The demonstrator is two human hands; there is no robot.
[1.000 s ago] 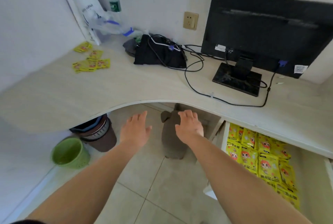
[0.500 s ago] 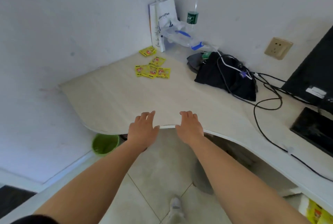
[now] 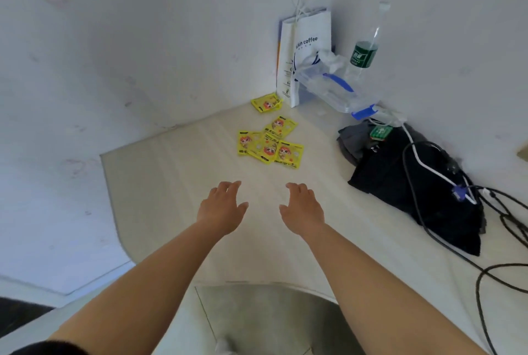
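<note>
Yellow packets (image 3: 270, 144) sit in a loose little pile toward the back corner of the pale wood-look desk (image 3: 171, 183), with one more yellow packet (image 3: 266, 102) off on its own, just beside the foot of a white paper bag (image 3: 310, 49) that leans against the wall (image 3: 114, 55). Right of that bag there's a clear plastic box (image 3: 328, 86) with a blue handle, tilted, and a water bottle (image 3: 365, 49) with a green label standing upright behind it. Further right a black bag (image 3: 414, 183) slumps on the desk with a white cord and dark cables (image 3: 500, 269) trailing over and past it, well apart from the pile. Both of the person's hands are out over the desk, palms down: the left hand (image 3: 223, 207) and the right hand (image 3: 303, 207) are apart from each other, fingers relaxed and slightly bent, holding nothing. Can't tell if they actually touch the desktop or just hover. They're short of the pile, and what lies between fingertips and packets is a stretch of plain desktop, so the bag, box and bottle are all behind or off to the side. As for the packets themselves: flat, bright yellow sachets, each with an orange cartoon face printed on it. About four in the pile, overlapping at odd angles, lying flat. The print is too small to read.
</note>
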